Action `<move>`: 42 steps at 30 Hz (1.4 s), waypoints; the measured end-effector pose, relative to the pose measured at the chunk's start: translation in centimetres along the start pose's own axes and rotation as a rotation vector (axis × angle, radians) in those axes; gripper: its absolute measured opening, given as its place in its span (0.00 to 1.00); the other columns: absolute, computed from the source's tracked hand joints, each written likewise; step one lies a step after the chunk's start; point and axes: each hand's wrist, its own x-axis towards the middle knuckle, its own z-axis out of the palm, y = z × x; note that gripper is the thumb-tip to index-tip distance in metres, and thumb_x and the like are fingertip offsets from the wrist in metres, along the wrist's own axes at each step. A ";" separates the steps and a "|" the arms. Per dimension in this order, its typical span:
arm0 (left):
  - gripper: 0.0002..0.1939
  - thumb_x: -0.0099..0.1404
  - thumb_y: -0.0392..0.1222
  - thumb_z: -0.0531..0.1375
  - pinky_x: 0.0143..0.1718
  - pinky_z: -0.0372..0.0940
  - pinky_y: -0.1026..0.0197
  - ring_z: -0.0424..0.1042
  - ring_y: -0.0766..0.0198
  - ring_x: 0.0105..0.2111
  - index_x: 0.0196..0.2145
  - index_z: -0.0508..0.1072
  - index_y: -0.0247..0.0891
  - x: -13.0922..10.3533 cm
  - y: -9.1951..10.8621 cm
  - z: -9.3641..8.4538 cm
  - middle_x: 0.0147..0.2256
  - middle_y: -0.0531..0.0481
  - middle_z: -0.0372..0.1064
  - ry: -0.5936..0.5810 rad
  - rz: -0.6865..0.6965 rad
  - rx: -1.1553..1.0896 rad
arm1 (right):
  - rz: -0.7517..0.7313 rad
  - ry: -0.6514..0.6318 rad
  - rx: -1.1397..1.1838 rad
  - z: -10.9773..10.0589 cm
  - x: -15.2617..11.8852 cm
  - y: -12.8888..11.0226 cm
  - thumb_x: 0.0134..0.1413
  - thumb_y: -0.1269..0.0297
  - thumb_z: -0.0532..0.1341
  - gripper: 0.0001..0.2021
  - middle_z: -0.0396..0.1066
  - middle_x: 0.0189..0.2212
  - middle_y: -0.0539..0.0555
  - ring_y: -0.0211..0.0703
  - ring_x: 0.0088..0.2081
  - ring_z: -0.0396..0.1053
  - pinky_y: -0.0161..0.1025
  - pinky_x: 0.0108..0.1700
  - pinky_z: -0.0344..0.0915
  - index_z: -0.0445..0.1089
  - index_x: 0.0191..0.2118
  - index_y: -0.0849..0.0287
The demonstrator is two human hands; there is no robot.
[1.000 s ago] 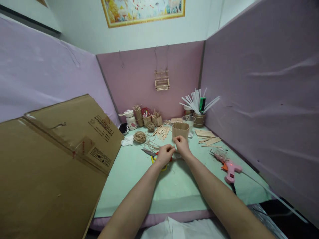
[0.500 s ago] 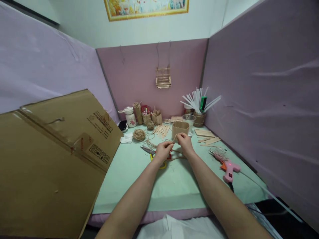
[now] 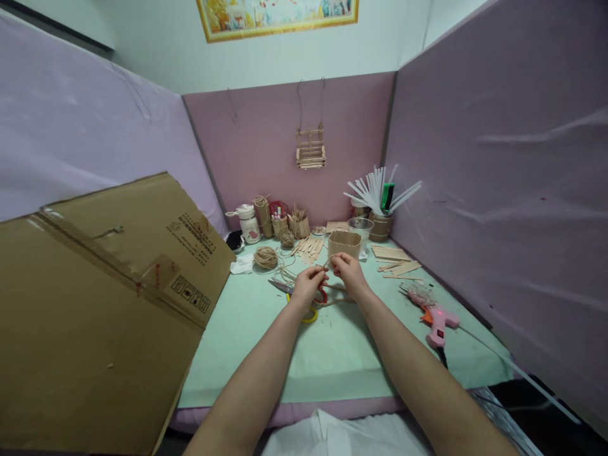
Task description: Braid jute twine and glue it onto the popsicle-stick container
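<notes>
My left hand [image 3: 308,286] and my right hand [image 3: 349,273] are close together over the middle of the table, fingers pinched on a thin piece of twine between them. More twine [image 3: 338,301] lies under and between the hands. Scissors with yellow and red handles [image 3: 310,315] rest partly hidden beneath my left hand. Just behind my right hand stands a brown cardboard box with a wavy rim [image 3: 344,243]. A ball of twine [image 3: 265,257] sits to the left, its loose strands trailing toward my left hand.
A pink glue gun [image 3: 439,324] lies at the right, with wooden sticks [image 3: 399,259] behind it. Glue sticks stand in a round holder [image 3: 380,227] beside a clear cup [image 3: 361,228]. A large cardboard sheet [image 3: 104,304] leans at the left. A white bottle [image 3: 249,225] stands behind.
My right hand has shifted slightly left, and my left hand a little left and down. Both stay pinched near the twine.
</notes>
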 end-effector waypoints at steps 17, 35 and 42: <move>0.05 0.57 0.28 0.59 0.30 0.67 0.72 0.73 0.71 0.29 0.32 0.73 0.32 0.8 1.6 -1.0 0.28 0.47 0.73 0.085 -0.105 -0.603 | 0.020 -0.246 -0.166 0.9 -1.1 -0.5 0.45 0.53 0.60 0.13 0.69 0.29 0.50 0.39 0.31 0.66 0.35 0.30 0.63 0.65 0.31 0.58; 0.04 0.60 0.31 0.59 0.24 0.59 0.75 0.64 0.78 0.21 0.33 0.72 0.37 1.9 2.7 -4.0 0.24 0.56 0.66 0.426 -0.006 -0.719 | -0.141 -0.299 -0.823 -4.3 -5.2 -3.5 0.56 0.61 0.50 0.12 0.70 0.23 0.50 0.40 0.27 0.64 0.36 0.32 0.56 0.68 0.32 0.57; 0.05 0.61 0.29 0.57 0.20 0.55 0.76 0.61 0.79 0.19 0.33 0.72 0.35 1.9 2.7 -4.0 0.23 0.56 0.62 0.425 -0.013 -0.713 | -0.055 -0.137 -0.916 -8.9 -7.1 -4.6 0.53 0.59 0.52 0.10 0.72 0.23 0.51 0.40 0.25 0.64 0.36 0.31 0.55 0.66 0.29 0.57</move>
